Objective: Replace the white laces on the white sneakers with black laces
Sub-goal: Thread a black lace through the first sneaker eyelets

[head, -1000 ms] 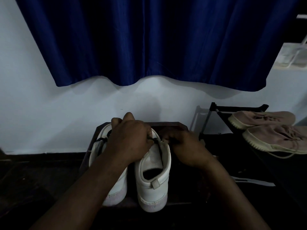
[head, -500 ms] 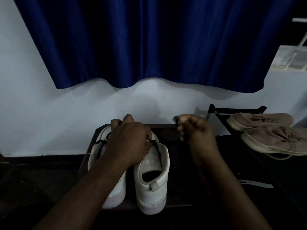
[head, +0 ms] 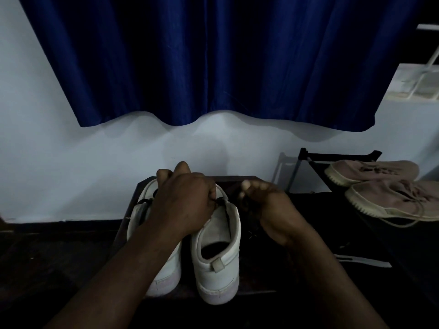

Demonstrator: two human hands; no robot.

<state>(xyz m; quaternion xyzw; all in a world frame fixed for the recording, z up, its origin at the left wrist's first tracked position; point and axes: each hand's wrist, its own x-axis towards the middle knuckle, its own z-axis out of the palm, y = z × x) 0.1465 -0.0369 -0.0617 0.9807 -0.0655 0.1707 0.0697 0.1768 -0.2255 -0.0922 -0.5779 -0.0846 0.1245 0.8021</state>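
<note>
Fingers (head: 164, 173) of the left hand (head: 183, 203) grip the white sneakers (head: 218, 257), centre frame; the right hand (head: 270, 207) seemingly pinches a black lace (head: 252, 223) (dim view).

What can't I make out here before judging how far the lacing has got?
1. Eyelets of the right sneaker: head view, the left hand covers them; only a bit of lace shows by its thumb.
2. Front of the left sneaker: hidden under the left hand and forearm.
3. Grip of the right hand: blurred, dark against the dark stand; what it holds is unclear.
4. Nearer pink shoe: cut off by the right edge.
</note>
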